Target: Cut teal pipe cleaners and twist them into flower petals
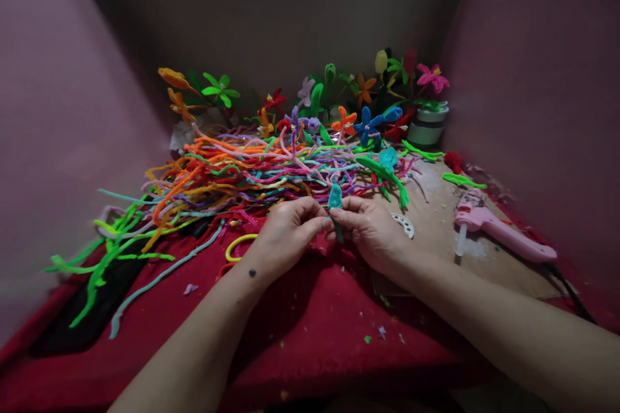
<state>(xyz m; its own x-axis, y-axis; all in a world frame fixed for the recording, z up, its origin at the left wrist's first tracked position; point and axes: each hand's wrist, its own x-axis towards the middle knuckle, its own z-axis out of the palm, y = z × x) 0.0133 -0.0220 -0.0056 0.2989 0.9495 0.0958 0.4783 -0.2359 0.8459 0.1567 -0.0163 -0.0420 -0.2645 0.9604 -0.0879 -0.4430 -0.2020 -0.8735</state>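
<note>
Between my two hands stands a small teal petal of bent pipe cleaner, upright, its lower end poking out below the fingers. My left hand is closed, thumb and fingers pinching at the petal's left side near its base. From the right, my right hand grips the petal between thumb and forefinger. Just behind the hands spreads a big heap of loose pipe cleaners in many colours. Another teal piece lies at the heap's right, by a green pipe-cleaner leaf.
A pink glue gun rests on a cardboard sheet at right, its cord trailing off. Yellow-handled scissors lie partly behind my left wrist. Pipe-cleaner flowers and a white pot line the back. A dark flat object lies left on the red cloth.
</note>
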